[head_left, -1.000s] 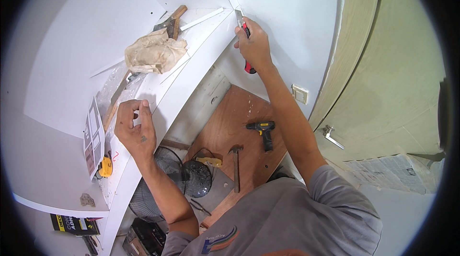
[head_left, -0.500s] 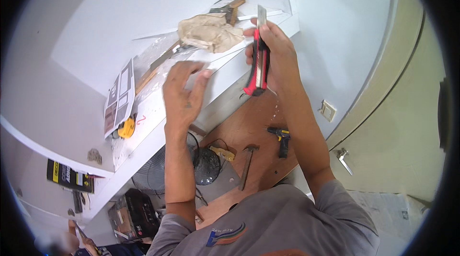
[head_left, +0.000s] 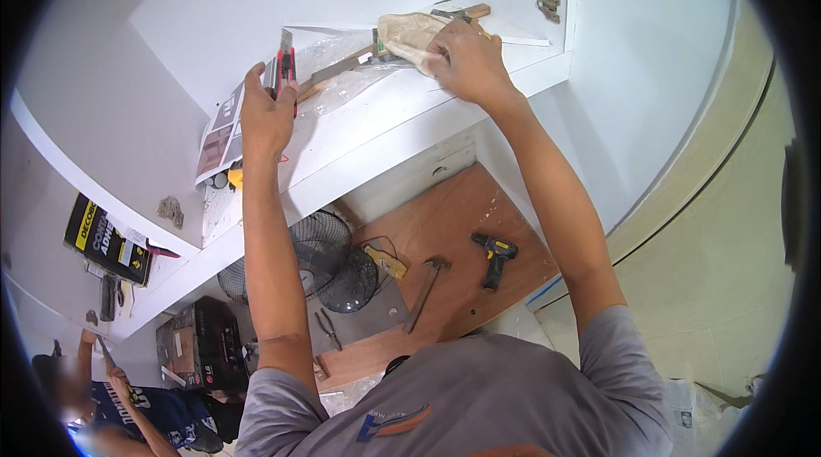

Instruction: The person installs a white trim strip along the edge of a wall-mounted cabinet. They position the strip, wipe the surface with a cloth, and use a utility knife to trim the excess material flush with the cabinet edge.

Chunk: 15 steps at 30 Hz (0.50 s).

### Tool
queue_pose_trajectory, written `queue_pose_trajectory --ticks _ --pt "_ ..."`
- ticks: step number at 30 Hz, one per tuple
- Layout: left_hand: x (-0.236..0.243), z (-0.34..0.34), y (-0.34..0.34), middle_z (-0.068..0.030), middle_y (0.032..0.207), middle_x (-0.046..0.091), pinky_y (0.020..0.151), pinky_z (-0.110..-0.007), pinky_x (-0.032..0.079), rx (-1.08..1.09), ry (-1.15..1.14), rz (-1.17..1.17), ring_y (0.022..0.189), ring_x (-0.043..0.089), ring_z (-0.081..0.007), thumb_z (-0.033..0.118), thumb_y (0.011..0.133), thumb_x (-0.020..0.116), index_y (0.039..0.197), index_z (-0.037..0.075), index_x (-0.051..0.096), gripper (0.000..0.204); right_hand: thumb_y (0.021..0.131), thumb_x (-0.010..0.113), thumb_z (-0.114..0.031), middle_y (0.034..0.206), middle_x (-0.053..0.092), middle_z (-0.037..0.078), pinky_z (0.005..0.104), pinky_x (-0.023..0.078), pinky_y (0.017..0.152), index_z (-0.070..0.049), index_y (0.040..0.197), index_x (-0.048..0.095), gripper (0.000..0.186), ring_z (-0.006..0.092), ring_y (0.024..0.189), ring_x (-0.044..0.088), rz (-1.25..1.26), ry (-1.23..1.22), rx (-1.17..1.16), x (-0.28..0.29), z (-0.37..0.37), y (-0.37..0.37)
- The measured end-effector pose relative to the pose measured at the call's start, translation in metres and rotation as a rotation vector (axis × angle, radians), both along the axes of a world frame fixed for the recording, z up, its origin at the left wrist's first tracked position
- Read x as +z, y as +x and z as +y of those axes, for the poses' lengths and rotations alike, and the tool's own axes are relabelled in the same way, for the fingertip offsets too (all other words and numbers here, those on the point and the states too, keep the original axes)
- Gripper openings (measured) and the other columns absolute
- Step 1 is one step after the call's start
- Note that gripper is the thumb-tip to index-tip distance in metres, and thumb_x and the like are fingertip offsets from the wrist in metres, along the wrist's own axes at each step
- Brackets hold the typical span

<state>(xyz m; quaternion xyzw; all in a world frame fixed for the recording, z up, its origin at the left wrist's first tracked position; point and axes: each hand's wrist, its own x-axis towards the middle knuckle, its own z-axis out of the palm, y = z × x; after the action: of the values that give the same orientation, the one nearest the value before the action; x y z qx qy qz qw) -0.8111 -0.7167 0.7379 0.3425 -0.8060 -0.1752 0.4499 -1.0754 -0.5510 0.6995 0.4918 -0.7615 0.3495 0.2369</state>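
My left hand (head_left: 265, 113) is raised to the white shelf (head_left: 402, 119) and grips a red utility knife (head_left: 283, 70) with its blade pointing up. My right hand (head_left: 466, 62) reaches further along the shelf, its fingers closed over a crumpled beige cloth (head_left: 409, 31). A wooden-handled hammer (head_left: 469, 11) lies just behind the cloth. Clear plastic film (head_left: 342, 72) lies on the shelf between my hands.
A printed leaflet (head_left: 222, 128) and a yellow tape measure (head_left: 233, 176) lie at the shelf's left end. A metal hinge (head_left: 549, 5) sits on the cabinet wall. On the floor below are a fan (head_left: 321, 256), a hammer (head_left: 425, 286), a drill (head_left: 496, 256), pliers (head_left: 327, 329) and a black box (head_left: 197, 342). Another person (head_left: 103, 397) is at lower left.
The red knife has passed from my right hand to my left. My right hand has moved onto the beige cloth. The view has swung to the right.
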Motion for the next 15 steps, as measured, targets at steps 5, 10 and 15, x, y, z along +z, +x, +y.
queue_pose_trajectory --ticks 5,10,15 --pt "-0.017 0.003 0.005 -0.034 0.119 0.068 0.097 -0.05 0.053 0.037 -0.064 -0.153 0.109 0.067 -0.0469 0.017 0.098 0.068 0.155 -0.005 0.038 0.068 0.1 0.069 -0.037 0.111 0.074 0.01 0.0453 0.051 0.097 -0.004 0.108 0.072 0.033 0.0276 0.109 0.069 -0.32 -0.453 0.313 0.074 -0.041 -0.04" --pt "-0.011 0.015 0.004 -0.0385 0.13 0.065 0.105 -0.053 0.05 0.085 -0.032 -0.283 0.122 0.064 -0.0518 0.015 0.096 0.069 0.155 -0.006 0.036 0.07 0.101 0.052 -0.007 0.146 0.057 0.028 0.049 0.044 0.114 0.002 0.142 0.058 0.042 0.042 0.131 0.057 -0.602 -0.484 0.599 0.191 -0.004 -0.058" --pt "-0.004 0.027 -0.003 -0.0285 0.128 0.067 0.103 -0.055 0.051 0.166 -0.118 -0.404 0.121 0.065 -0.0463 0.017 0.096 0.071 0.145 -0.002 0.051 0.056 0.104 0.065 -0.038 0.102 0.072 0.005 0.0423 0.054 0.085 -0.006 0.104 0.07 0.032 0.021 0.091 0.068 -0.597 -0.663 0.624 0.172 0.077 -0.057"
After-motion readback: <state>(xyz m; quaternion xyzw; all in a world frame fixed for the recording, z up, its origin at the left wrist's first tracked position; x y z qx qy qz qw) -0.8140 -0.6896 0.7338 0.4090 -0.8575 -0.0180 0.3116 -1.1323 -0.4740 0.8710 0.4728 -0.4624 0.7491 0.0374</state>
